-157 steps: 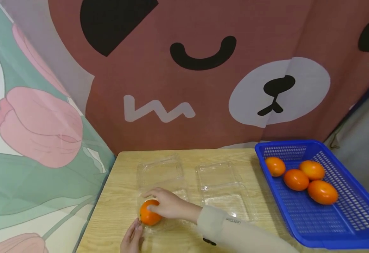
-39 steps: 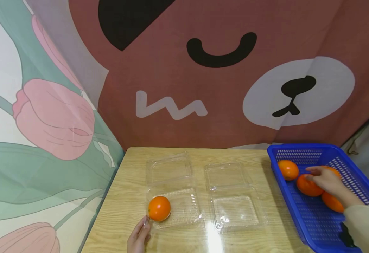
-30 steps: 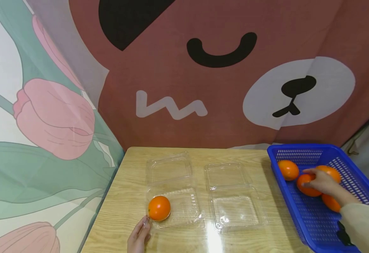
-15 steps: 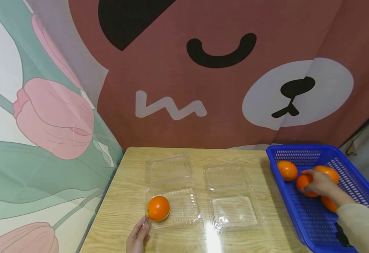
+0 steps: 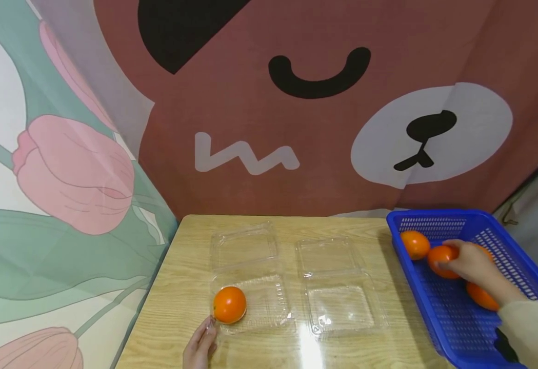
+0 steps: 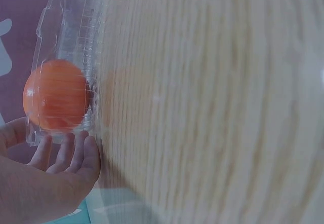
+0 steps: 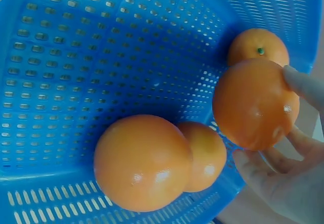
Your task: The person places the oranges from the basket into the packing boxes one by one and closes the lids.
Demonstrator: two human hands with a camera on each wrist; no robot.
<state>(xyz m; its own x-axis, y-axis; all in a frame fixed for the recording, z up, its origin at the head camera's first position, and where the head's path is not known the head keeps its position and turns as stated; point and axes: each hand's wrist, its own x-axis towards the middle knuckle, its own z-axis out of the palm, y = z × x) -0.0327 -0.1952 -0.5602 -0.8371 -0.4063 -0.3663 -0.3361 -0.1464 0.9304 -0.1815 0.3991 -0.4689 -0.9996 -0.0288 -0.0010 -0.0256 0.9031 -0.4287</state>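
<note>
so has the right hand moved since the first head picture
Yes, rightward: the right hand went from the left clear container into the blue basket.

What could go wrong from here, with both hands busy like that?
The smooth, gripped fruit could slip from the right hand, or bump the neighbouring fruit in the blue basket. The left hand pinches the clear container, so a tug might roll the lone fruit inside.

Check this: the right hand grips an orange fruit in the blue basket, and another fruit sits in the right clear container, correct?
Not quite. The head view shows the lone fruit in the left clear container, not the right one. The right hand does grip an orange fruit in the blue basket.
</note>
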